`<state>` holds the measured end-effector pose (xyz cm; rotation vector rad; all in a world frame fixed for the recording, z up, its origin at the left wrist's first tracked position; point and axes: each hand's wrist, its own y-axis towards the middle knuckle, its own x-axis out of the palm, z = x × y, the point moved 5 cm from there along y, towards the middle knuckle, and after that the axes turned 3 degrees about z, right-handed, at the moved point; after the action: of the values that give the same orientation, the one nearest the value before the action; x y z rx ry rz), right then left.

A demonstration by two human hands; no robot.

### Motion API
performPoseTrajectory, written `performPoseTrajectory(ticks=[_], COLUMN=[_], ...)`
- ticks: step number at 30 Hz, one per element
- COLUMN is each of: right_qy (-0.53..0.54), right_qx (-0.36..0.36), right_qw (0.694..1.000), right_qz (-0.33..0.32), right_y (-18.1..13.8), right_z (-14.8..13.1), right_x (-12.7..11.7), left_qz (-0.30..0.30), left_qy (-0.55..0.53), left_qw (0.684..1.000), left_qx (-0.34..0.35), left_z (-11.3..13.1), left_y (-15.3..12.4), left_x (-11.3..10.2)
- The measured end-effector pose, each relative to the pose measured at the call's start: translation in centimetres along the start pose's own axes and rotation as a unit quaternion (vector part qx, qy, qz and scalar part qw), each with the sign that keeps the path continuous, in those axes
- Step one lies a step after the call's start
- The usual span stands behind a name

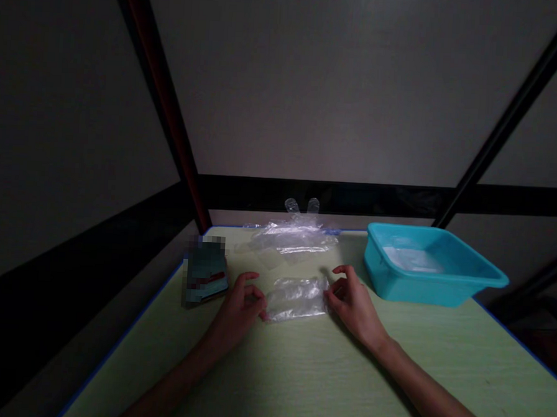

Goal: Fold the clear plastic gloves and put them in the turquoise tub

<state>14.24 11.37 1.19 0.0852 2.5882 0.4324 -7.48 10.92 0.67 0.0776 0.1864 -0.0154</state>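
A small clear plastic bag [297,298] lies flat on the pale green table [297,377]. My left hand [242,301] pinches the bag's left end with curled fingers. My right hand [354,303] rests at the bag's right end, fingertips bent onto its edge. Behind the bag, near the table's far edge, lies a loose pile of clear plastic gloves or bags [292,237], two glove fingertips sticking up.
A turquoise plastic tub [432,266] with something pale inside stands at the right rear. A dark teal, blurred packet [205,272] lies at the left, close to my left hand. The table has a blue rim; dark frame bars rise behind it.
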Motion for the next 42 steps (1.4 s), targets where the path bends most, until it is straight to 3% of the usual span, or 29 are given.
performPoseTrajectory(ticks=[8,14,16,21,24,27,29,31,34,38,42], right_qy=[0.034,-0.033,-0.082,-0.256,-0.324,-0.356,-0.367,-0.374,-0.386,-0.392,-0.391], right_qx=[-0.019,-0.038,-0.073,-0.199,-0.197,-0.187,-0.189,-0.192,-0.193,-0.189,-0.191], right_qw=[0.999,0.998,0.994,0.937,0.904,0.89,0.885,0.881,0.874,0.872,0.874], right_qz=[0.016,0.023,0.022,-0.127,-0.196,-0.216,-0.216,-0.216,-0.221,-0.223,-0.217], right_y=[0.2,0.4,0.2,-1.1,-1.4,-1.3,-1.3,-1.3,-1.3,-1.2,-1.2], right_z=[-0.4,-0.3,-1.1,-2.7,-2.1,-1.6,-1.6,-1.6,-1.5,-1.0,-0.6], right_x=[-0.2,-0.7,-1.0,0.8,1.9,2.3,2.3,2.3,2.4,2.7,2.9], left_qz=[-0.006,-0.008,-0.007,-0.004,-0.011,0.014,0.055,0.06,-0.053,-0.126,-0.125], left_qy=[0.001,-0.009,-0.015,-0.006,0.002,0.062,0.174,0.303,0.406,0.478,0.519], left_qw=[1.0,1.0,1.0,1.0,1.0,0.998,0.98,0.936,0.868,0.828,0.814], left_qx=[0.002,0.014,0.013,0.007,0.011,0.024,0.074,0.168,0.281,0.263,0.228], left_z=[0.2,-0.1,0.0,0.4,0.5,0.9,2.1,3.9,5.1,3.7,2.0], left_y=[-0.2,-0.2,-0.3,-0.3,-0.3,-0.4,-0.6,-1.1,-1.9,-1.7,-1.0], left_x=[0.0,-0.1,-0.1,0.2,0.0,-0.7,-0.9,0.4,5.1,9.6,9.6])
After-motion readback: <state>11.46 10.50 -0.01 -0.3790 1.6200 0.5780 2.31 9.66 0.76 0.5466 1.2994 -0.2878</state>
